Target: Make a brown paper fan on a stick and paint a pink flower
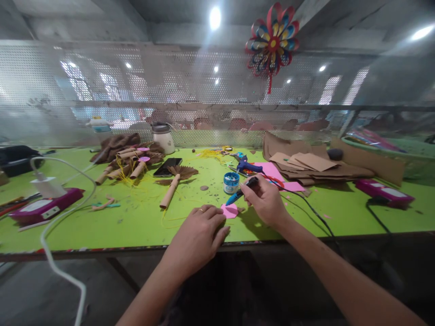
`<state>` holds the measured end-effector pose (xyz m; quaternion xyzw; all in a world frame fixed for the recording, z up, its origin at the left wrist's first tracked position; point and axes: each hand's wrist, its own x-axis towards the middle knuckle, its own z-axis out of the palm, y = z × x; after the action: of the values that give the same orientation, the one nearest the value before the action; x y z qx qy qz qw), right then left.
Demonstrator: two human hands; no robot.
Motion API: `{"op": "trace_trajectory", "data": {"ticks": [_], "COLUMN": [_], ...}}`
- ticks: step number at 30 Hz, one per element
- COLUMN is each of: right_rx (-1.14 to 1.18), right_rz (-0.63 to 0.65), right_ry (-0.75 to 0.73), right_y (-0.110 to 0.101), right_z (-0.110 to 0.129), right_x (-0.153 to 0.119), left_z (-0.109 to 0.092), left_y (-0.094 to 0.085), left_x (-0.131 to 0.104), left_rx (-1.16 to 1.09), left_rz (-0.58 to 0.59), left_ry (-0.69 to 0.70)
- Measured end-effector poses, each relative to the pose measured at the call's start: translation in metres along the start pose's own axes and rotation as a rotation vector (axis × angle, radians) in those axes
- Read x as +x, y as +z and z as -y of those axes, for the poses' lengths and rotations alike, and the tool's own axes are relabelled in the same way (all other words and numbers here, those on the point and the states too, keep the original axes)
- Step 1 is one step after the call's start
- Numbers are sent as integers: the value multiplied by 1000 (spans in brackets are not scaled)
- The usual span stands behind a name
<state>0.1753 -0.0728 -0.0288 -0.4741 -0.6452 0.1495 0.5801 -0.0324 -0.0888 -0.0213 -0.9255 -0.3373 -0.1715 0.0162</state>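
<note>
My right hand [267, 199] is closed around a blue-and-black marker [235, 195], its blue end pointing down and left above a small pink paper piece [230, 211]. My left hand [205, 228] rests on the table, palm down with fingers stretched out, the fingertips at the left edge of that pink piece. Just beyond the piece stands a small clear jar with a blue rim [231, 183]. A rolled brown paper tube with a fanned brown paper top [171, 190] lies to the left, beyond my left hand.
A blue glue gun [249, 166] lies beside pink paper sheets [270, 171]. Brown paper [316, 165] is stacked at right, near a purple power strip [385, 193]. Left are paper tubes [127, 170], a phone [168, 167], another purple strip [45, 208] and a white cable [47, 246].
</note>
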Motion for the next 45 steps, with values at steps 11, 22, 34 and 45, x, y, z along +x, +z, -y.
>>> {"op": "trace_trajectory", "data": {"ticks": [11, 22, 34, 45], "right_rx": [9, -5, -9, 71], "right_rz": [-28, -20, 30, 16], "right_ry": [11, 6, 21, 39], "right_y": [-2, -1, -1, -1], "right_z": [2, 3, 3, 6], "right_x": [0, 0, 0, 0], "left_z": [0, 1, 1, 0], "left_y": [1, 2, 1, 1], "left_x": [1, 0, 1, 1], "left_rx": [8, -4, 4, -12], "left_rz": [2, -16, -12, -33], "left_ry": [5, 9, 17, 29]}}
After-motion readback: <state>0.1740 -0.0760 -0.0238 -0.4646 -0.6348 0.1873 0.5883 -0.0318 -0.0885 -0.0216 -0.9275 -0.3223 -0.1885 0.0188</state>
